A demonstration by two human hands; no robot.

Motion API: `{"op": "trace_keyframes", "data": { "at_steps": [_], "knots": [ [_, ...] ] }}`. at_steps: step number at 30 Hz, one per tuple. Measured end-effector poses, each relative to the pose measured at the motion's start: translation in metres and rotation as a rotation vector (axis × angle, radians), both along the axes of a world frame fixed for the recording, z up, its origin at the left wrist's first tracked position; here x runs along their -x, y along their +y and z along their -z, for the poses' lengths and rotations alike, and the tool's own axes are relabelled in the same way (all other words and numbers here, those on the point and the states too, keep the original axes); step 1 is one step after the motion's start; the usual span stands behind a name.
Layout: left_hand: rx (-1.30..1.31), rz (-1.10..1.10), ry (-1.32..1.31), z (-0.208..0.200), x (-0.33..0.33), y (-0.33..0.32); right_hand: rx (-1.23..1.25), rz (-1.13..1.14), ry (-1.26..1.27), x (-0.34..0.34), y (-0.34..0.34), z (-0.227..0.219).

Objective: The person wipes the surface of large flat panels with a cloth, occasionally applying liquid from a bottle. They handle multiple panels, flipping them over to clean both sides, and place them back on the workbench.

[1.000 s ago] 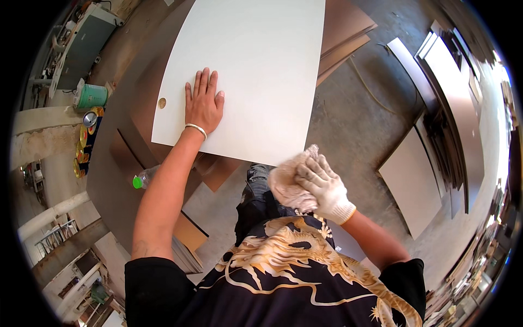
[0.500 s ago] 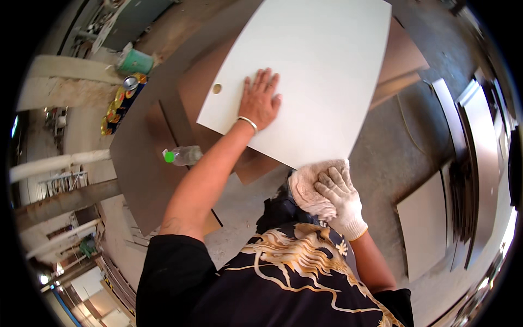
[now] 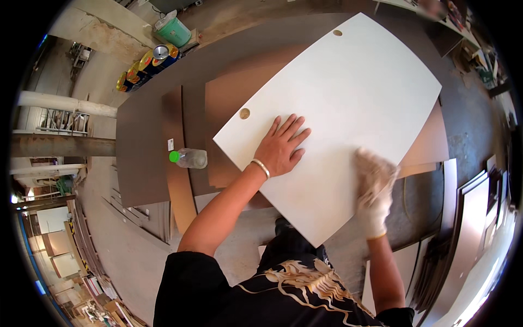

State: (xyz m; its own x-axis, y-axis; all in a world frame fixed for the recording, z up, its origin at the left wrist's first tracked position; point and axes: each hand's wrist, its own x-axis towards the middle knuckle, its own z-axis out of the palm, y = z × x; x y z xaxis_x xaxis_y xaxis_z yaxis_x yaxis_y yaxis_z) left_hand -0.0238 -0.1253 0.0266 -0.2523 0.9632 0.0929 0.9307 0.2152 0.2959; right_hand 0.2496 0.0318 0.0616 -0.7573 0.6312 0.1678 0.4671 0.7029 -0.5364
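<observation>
A large white panel [image 3: 348, 103] with curved ends and two round holes by its left edge lies tilted across brown boards. My bare left hand [image 3: 281, 146], a bangle at its wrist, rests flat on it with the fingers spread. Over the panel's right edge is my right hand [image 3: 376, 201] in a pale knitted glove. It presses a beige cloth [image 3: 375, 166] to the surface there; motion smears the cloth and the fingertips.
Brown boards [image 3: 141, 152] are stacked beneath the panel. A clear bottle [image 3: 193, 158] with a green cap lies on them at left. Tins [image 3: 147, 66] and a green bucket [image 3: 174, 31] stand at the far left. More panels [image 3: 463, 218] lean at right.
The white panel has turned clockwise in view, and its near corner shows closer to my body. My right hand has moved with the cloth from the near corner up along the right edge.
</observation>
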Motion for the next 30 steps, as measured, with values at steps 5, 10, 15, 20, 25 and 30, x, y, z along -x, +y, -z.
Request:
{"op": "trace_keyframes", "data": {
  "at_steps": [5, 10, 15, 20, 25, 30],
  "knots": [
    [-0.033, -0.016, -0.002, 0.001, -0.004, 0.011, 0.104, -0.622, -0.098, -0.069, -0.050, 0.000],
    [-0.069, -0.127, 0.037, 0.004, -0.001, -0.002, 0.029, -0.476, -0.061, -0.065, 0.065, 0.003],
    [-0.051, -0.159, 0.094, 0.001, -0.002, 0.009, -0.215, -0.035, -0.320, -0.045, 0.217, 0.048],
    [0.002, -0.342, 0.181, 0.010, -0.002, -0.005, -0.091, 0.169, -0.233, -0.001, 0.318, 0.038],
    [0.138, -0.641, 0.328, 0.012, -0.012, 0.001, -0.194, 0.173, -0.080, 0.008, 0.449, 0.060],
    [0.277, -0.972, 0.187, 0.005, -0.088, 0.046, 0.179, 0.390, -0.205, 0.032, 0.523, 0.052]
  ]
}}
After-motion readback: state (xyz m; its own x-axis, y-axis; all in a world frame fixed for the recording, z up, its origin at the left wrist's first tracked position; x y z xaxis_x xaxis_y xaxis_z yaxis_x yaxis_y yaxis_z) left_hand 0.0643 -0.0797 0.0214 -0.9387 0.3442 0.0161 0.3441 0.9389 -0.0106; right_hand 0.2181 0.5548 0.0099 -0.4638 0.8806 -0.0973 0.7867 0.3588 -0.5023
